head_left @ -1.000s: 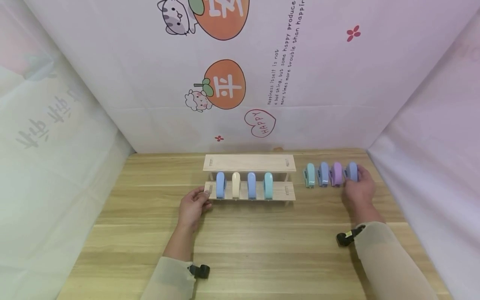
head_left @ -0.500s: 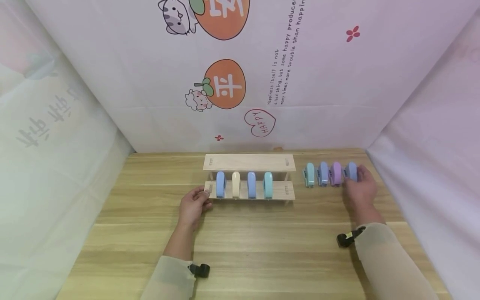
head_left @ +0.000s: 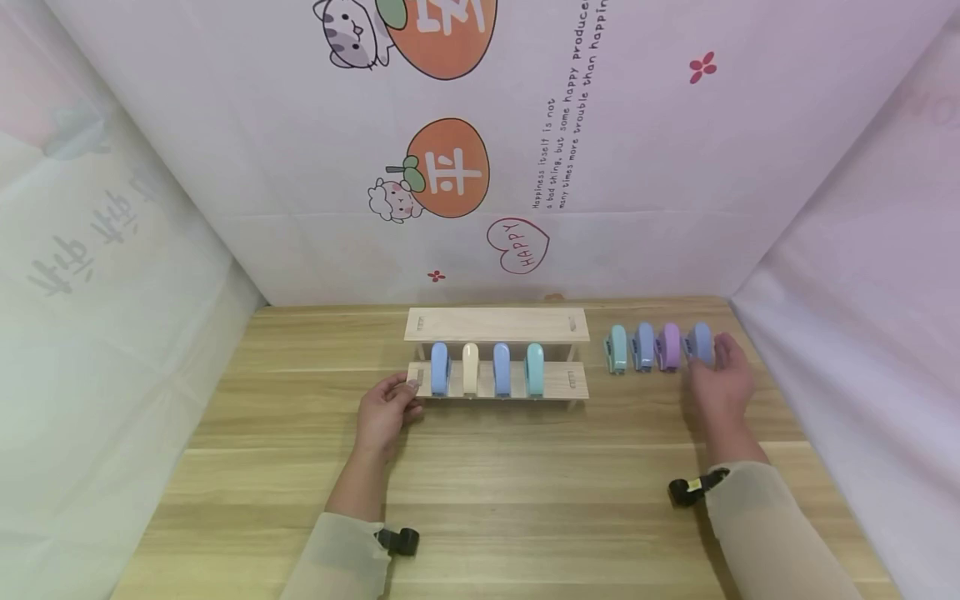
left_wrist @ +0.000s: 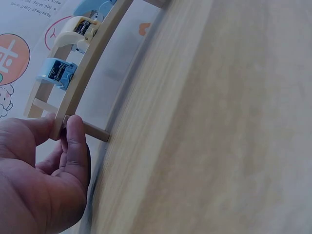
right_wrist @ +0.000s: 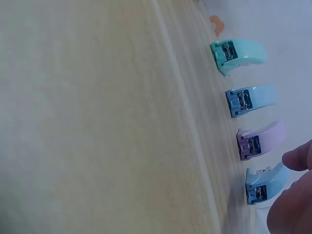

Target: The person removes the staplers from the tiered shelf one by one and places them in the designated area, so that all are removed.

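Observation:
A two-tier wooden rack (head_left: 497, 325) stands at the back middle of the table. My left hand (head_left: 384, 415) pinches the left end of its lower tier, thumb on top and fingers below, as the left wrist view also shows. Along that tier stand small staplers: a blue stapler (head_left: 440, 369), a cream stapler (head_left: 470, 369), another blue stapler (head_left: 502, 369) and a teal stapler (head_left: 534, 369). My right hand (head_left: 722, 383) is at the rightmost blue stapler (head_left: 700, 343) on the table, thumb near its front. A gap shows between the stapler and the fingers on its right.
Left of that stapler stand a purple stapler (head_left: 668, 347), a blue one and a teal stapler (head_left: 617, 348) in a row. White printed cloth (head_left: 637, 167) closes off the back and sides of the wooden table (head_left: 495, 492).
The right hand's fingers have moved slightly away from the right side of the rightmost blue stapler. The left hand has kept its grip on the rack.

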A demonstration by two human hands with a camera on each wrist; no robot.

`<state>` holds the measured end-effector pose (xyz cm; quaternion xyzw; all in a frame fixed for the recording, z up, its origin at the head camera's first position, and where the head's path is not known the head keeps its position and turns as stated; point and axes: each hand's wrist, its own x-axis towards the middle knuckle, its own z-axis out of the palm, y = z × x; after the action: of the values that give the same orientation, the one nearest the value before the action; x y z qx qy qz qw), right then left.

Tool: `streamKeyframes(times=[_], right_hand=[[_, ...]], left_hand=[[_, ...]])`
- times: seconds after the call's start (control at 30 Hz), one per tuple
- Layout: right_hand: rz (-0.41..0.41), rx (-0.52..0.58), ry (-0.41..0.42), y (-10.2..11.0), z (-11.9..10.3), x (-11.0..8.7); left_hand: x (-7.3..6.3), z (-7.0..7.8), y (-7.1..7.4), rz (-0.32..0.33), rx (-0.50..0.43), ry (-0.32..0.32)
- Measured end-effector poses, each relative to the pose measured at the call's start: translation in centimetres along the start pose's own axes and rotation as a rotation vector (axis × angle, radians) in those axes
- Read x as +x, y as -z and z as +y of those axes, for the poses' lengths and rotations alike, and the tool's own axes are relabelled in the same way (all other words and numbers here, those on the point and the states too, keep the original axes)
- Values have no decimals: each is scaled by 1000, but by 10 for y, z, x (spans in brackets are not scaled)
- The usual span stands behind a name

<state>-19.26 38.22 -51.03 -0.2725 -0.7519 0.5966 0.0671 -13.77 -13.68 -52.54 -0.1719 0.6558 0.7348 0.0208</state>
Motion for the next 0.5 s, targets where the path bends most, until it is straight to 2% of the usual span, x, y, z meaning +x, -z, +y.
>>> streamKeyframes(times=[0.33,0.5], right_hand=[[72,-19,75,-12,-3,-21],[92,-21,159,-22,-9,-34]], left_hand=[[0,0,-1,13,-6,3],[0,0,-1,15,-14,1]])
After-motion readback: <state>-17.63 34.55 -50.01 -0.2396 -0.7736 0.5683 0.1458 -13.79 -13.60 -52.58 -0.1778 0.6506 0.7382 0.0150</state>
